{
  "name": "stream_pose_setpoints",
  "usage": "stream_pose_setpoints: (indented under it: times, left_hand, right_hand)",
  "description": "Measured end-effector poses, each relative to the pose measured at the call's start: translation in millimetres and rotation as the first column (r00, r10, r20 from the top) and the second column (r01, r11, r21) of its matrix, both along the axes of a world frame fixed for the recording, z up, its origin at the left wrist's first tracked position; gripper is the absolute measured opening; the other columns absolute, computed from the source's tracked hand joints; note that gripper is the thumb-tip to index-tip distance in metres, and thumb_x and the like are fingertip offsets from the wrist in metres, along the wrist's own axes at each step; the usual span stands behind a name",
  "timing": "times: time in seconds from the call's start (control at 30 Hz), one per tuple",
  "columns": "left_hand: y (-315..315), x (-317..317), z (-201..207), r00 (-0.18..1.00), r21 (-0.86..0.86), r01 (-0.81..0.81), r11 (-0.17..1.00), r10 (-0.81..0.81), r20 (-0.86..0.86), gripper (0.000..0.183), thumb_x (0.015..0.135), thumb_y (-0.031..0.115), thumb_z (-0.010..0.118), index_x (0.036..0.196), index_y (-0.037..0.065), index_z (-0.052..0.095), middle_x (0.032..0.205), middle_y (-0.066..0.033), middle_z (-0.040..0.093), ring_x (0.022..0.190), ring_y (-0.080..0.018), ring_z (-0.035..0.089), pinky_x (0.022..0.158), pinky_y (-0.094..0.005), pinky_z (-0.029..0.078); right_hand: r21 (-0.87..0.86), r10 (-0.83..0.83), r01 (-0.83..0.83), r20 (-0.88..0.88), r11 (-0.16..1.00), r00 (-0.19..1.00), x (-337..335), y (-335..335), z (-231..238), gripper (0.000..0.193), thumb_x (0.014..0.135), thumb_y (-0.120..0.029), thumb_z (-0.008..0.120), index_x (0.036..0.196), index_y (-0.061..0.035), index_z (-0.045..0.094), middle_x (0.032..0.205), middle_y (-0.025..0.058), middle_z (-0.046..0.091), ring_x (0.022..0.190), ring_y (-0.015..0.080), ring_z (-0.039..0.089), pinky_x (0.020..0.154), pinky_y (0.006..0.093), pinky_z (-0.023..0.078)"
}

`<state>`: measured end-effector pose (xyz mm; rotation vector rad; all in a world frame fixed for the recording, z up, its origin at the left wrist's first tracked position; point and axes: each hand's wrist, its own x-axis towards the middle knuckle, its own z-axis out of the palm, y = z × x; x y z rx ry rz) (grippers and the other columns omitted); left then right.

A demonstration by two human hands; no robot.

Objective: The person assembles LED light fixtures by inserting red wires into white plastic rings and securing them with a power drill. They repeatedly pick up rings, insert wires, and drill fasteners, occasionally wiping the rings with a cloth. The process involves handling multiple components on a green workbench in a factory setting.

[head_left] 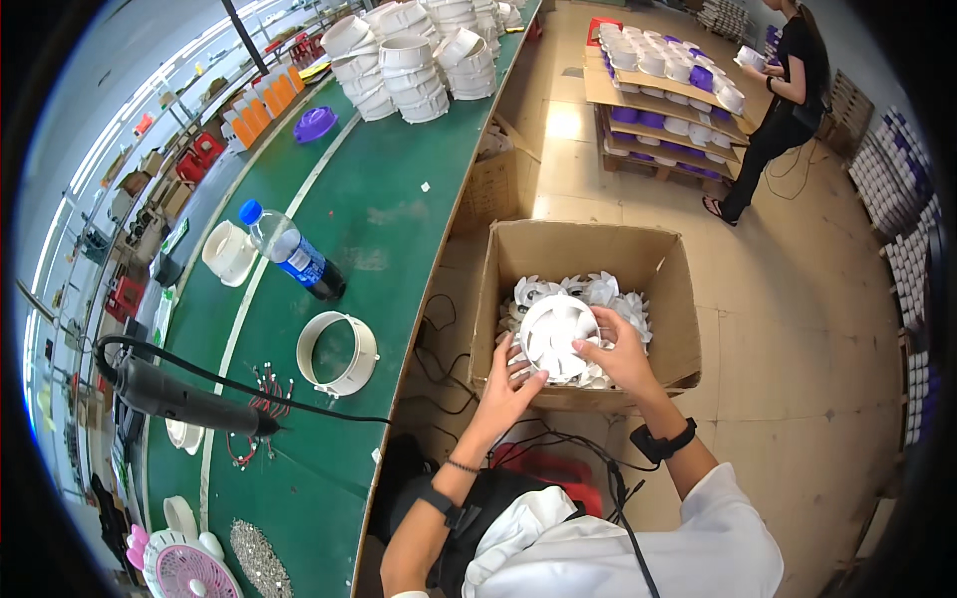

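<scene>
The round white fan piece [550, 334] is between the two hands, above the near part of a brown cardboard box [588, 249]. The right hand [628, 363] pinches its right side. The right thumb lies across the front, and the other fingers curl around the far right edge. The left hand [508, 391] is at the near left side. Its fingers are spread and a bit bent, close to the rim; I cannot tell if they all touch it.

The fan piece looks smooth and shiny, with curved blades inside a round edge. Under it, the box is filled with a messy heap of white fan blades [631, 307], bumpy and pointy. The box walls are flat and stiff.

Both arms reach out from the near side, elbows bent, palms turned toward each other. Each wrist wears a black band. On the left, a smooth green table [394, 204] holds a wide, cream-white ring [361, 373].
</scene>
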<state>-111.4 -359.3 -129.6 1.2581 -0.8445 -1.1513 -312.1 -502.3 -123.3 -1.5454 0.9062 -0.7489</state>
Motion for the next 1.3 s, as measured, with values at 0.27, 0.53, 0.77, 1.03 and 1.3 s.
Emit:
stream_pose_setpoints:
  times: [0.27, 0.53, 0.77, 1.03, 1.3]
  left_hand:
    - [-52, 2, -35, 0.841, 0.079, -0.269, 0.96, 0.194, 0.504, 0.057, 0.094, 0.027, 0.08, 0.132, -0.004, 0.05, 0.135, -0.0274, 0.058, 0.113, -0.0342, 0.066, 0.096, -0.0442, 0.054]
    - [-45, -21, -94, 0.522, -0.279, -0.252, 0.927, 0.373, 0.768, 0.053, 0.095, 0.024, 0.073, 0.131, -0.01, 0.055, 0.118, -0.0301, 0.055, 0.118, -0.0442, 0.052, 0.104, -0.0547, 0.043]
    - [51, -18, 26, 0.854, -0.114, -0.259, 0.959, 0.283, 0.437, 0.074, 0.103, 0.015, 0.064, 0.165, 0.0, 0.026, 0.144, -0.0247, 0.041, 0.124, -0.034, 0.056, 0.099, -0.037, 0.054]
    - [291, 68, 217, 0.743, 0.129, -0.61, 0.782, 0.509, 0.434, 0.048, 0.109, 0.027, 0.064, 0.151, 0.005, 0.058, 0.109, -0.0083, 0.073, 0.093, -0.018, 0.072, 0.084, -0.0316, 0.059]
    - [392, 362, 250, 0.267, 0.03, -0.942, 0.333, 0.695, 0.668, 0.039, 0.111, 0.031, 0.052, 0.114, -0.003, 0.071, 0.095, -0.0093, 0.075, 0.076, -0.0179, 0.074, 0.069, -0.0334, 0.064]
  right_hand:
    - [-0.257, -0.165, 0.13, -0.116, 0.957, 0.979, 31, -7, -31, 0.057, 0.083, -0.018, 0.09, 0.128, 0.001, 0.061, 0.113, 0.0137, 0.075, 0.104, 0.025, 0.072, 0.087, 0.0377, 0.059]
    - [-0.467, -0.333, 0.239, -0.129, 0.851, 0.934, 33, -21, -121, 0.063, 0.081, -0.023, 0.09, 0.131, -0.0023, 0.057, 0.128, 0.017, 0.06, 0.123, 0.0338, 0.056, 0.111, 0.0441, 0.043]
    - [-0.149, 0.003, -0.008, -0.03, 0.989, 1.0, 22, 34, -29, 0.058, 0.102, -0.021, 0.069, 0.151, 0.001, 0.048, 0.153, 0.0154, 0.052, 0.14, 0.0275, 0.051, 0.115, 0.0392, 0.043]
    - [-0.112, 0.524, -0.517, 0.312, 0.848, 0.792, 97, 102, 69, 0.065, 0.107, -0.058, 0.054, 0.139, -0.0008, 0.056, 0.137, 0.0173, 0.061, 0.124, 0.0261, 0.063, 0.09, 0.041, 0.059]
    - [-0.339, 0.123, -0.011, 0.313, 0.941, 0.942, 243, 63, 8, 0.021, 0.114, -0.019, 0.046, 0.117, -0.0034, 0.06, 0.126, 0.012, 0.061, 0.118, 0.0208, 0.058, 0.105, 0.0351, 0.044]
